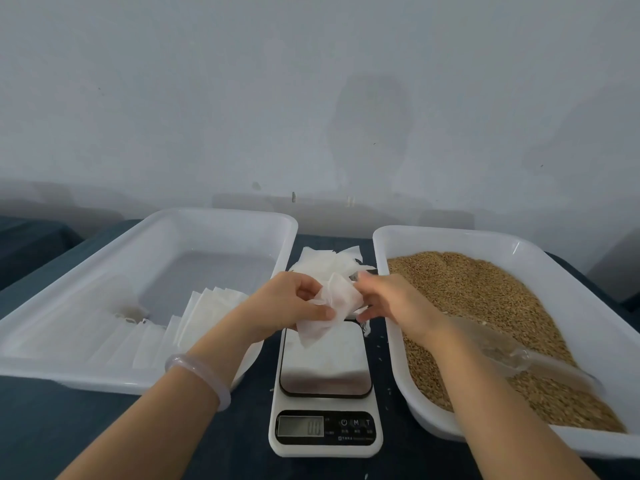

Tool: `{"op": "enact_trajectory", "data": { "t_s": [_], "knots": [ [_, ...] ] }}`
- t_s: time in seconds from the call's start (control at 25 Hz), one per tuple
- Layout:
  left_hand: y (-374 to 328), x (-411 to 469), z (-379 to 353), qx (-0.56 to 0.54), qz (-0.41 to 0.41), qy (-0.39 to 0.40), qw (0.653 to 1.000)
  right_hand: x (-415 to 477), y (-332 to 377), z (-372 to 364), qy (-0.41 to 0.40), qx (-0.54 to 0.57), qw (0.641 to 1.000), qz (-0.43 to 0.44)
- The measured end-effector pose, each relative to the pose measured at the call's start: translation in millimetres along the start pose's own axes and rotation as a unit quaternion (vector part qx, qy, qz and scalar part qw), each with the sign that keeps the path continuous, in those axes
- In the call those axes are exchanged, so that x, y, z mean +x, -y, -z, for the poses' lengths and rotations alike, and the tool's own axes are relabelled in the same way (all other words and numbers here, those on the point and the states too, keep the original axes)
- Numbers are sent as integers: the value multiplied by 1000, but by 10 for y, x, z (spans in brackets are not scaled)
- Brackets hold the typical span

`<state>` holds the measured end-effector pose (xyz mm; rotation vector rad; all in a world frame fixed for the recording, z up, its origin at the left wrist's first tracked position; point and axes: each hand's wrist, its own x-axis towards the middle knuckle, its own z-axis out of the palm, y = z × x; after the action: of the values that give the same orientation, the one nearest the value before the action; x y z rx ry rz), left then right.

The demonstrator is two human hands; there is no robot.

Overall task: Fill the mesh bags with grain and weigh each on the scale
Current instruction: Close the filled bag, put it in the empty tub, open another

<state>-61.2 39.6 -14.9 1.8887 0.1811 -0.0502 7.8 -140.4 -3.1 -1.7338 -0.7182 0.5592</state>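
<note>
Above the far end of the white digital scale (325, 396) I hold a white mesh bag (329, 311) between both hands. My left hand (291, 303) pinches its left side with thumb and fingers. My right hand (388, 303) grips its right edge and looks blurred. The scale's steel platform carries nothing and its display reads 0.0. Brown grain (491, 306) fills the white tray (568, 434) on the right, with a clear plastic scoop (530, 362) lying in it. A loose pile of more bags (329, 261) lies behind the scale.
The white tray (69, 370) on the left holds a fanned row of flat bags (194, 317) along its near side. A bracelet (204, 377) circles my left wrist. Dark blue cloth (104, 438) covers the table. A grey wall stands close behind.
</note>
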Motion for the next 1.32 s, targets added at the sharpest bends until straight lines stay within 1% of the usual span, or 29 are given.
{"op": "enact_trajectory", "data": {
  "t_s": [0.08, 0.12, 0.2, 0.24, 0.28, 0.36, 0.44, 0.52, 0.6, 0.72, 0.76, 0.88, 1.0, 1.08, 1.2, 1.24, 1.32],
  "knots": [
    [-16, -30, 4, -12, -11, 15, 1000, 22, 19, 17, -19, 65, 997, -37],
    [-18, -51, 10, -15, -17, 24, 999, 14, 26, 31, -28, 62, 997, -43],
    [-21, -122, 47, -6, -22, 47, 999, -35, 39, 89, -25, 0, 999, -26],
    [-29, -169, 80, 3, -16, 64, 998, -71, 47, 130, -10, -43, 999, -12],
    [-46, -209, 116, 20, -9, 88, 996, -120, 69, 169, 13, -88, 996, 0],
    [-133, -234, 169, 93, 2, 140, 986, -198, 120, 209, 65, -163, 984, 23],
    [-270, -187, 112, 143, 0, 172, 975, -246, 185, 200, 96, -189, 976, 47],
    [-406, -149, -52, 154, -16, 213, 965, -295, 248, 187, 103, -204, 971, 64],
    [-447, -120, -216, 129, -33, 266, 955, -357, 295, 205, 97, -248, 961, 71],
    [-429, -101, -310, 47, -15, 326, 944, -462, 311, 291, 93, -264, 958, 61],
    [-432, -93, -326, 48, -9, 333, 942, -491, 304, 319, 91, -261, 959, 58],
    [-442, -61, -406, 99, -4, 334, 937, -581, 278, 385, 79, -232, 968, 46],
    [-494, -58, -429, 154, -7, 356, 922, -631, 264, 444, 80, -213, 973, 35],
    [-515, -48, -462, 149, -11, 372, 916, -641, 266, 459, 84, -219, 971, 37],
    [-523, -33, -541, 122, -14, 366, 922, -661, 283, 464, 83, -205, 974, 48],
    [-517, -32, -548, 116, -12, 362, 925, -669, 272, 518, 68, -199, 976, 49],
    [-494, -44, -509, 91, -13, 338, 937, -709, 177, 761, -6, -230, 973, 32]
  ]
}}
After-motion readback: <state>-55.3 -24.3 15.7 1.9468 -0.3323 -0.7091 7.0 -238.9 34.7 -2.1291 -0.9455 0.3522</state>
